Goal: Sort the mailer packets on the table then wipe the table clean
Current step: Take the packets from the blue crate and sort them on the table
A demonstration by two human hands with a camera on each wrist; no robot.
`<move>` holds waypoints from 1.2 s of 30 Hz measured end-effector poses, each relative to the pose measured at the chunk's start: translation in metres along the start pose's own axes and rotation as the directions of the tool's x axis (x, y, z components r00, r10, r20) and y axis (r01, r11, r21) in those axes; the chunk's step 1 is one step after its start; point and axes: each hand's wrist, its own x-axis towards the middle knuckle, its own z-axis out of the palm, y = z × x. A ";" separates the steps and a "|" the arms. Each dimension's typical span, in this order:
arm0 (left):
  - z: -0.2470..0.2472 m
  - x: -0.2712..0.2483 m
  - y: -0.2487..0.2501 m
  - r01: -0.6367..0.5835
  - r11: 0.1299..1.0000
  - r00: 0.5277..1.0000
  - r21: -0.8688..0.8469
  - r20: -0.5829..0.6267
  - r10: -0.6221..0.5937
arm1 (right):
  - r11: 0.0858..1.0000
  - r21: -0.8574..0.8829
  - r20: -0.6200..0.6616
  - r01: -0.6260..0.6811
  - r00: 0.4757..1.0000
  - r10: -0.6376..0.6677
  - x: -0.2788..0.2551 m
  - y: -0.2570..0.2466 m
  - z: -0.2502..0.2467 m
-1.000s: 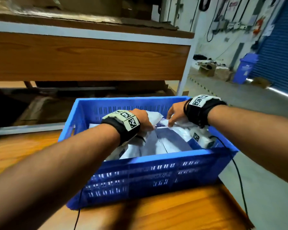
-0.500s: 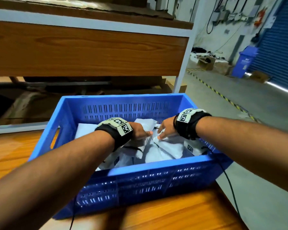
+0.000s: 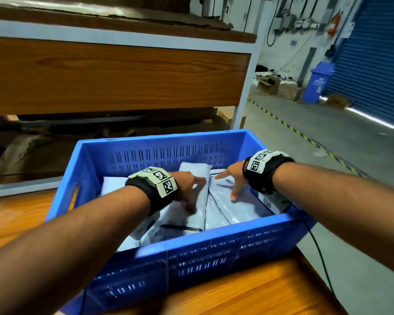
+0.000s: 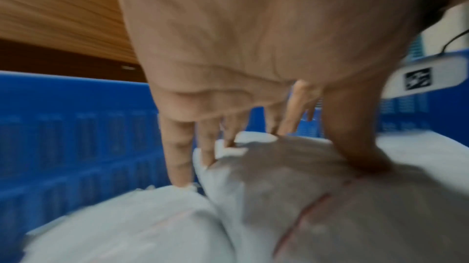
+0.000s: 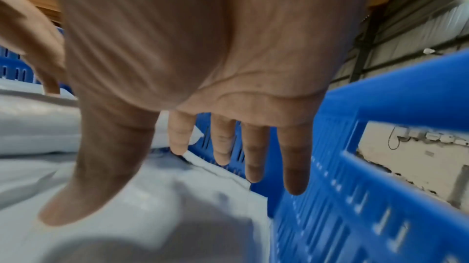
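A blue slotted plastic crate stands on the wooden table and holds several grey-white mailer packets. Both hands are inside it. My left hand lies with straight fingers on the middle packets, thumb pressing down, fingertips at the packets' far edge. My right hand is spread flat just over the right-hand packets beside the crate's right wall, holding nothing.
A wooden shelf unit with a white frame rises right behind the crate. To the right, the table ends and a concrete floor with yellow-black tape opens out, with a blue bin and a blue shutter far off. Cables hang from both wrists.
A second ago both hands gripped packet edges above the crate. They lowered the packets in, and their fingers have now straightened flat on the pile. The crate sits nearer in view.
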 end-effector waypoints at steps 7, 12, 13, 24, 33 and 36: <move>0.007 0.005 0.003 0.068 0.990 0.990 -0.127 -0.111 -0.082 | 0.997 0.072 0.013 -0.036 0.999 0.035 0.017 -0.004 0.034; 0.013 0.006 0.009 0.079 0.985 0.989 -0.155 -0.112 -0.097 | 0.992 0.123 0.009 -0.036 0.999 0.035 0.018 -0.002 0.033; 0.013 0.006 0.008 0.077 0.985 0.990 -0.156 -0.108 -0.095 | 0.990 0.135 0.010 -0.033 0.999 0.032 0.018 -0.001 0.033; 0.024 0.009 -0.011 0.123 0.974 0.992 -0.188 0.000 -0.125 | 0.966 0.260 -0.133 0.001 0.991 0.035 0.015 -0.004 0.009; 0.020 0.003 0.000 0.137 0.983 0.991 -0.119 0.025 -0.135 | 0.918 0.397 -0.158 -0.005 0.985 0.073 0.022 -0.001 0.014; 0.011 0.000 -0.009 0.190 0.964 0.982 -0.188 0.039 -0.186 | 0.860 0.495 -0.248 0.126 0.969 0.001 0.023 0.005 0.011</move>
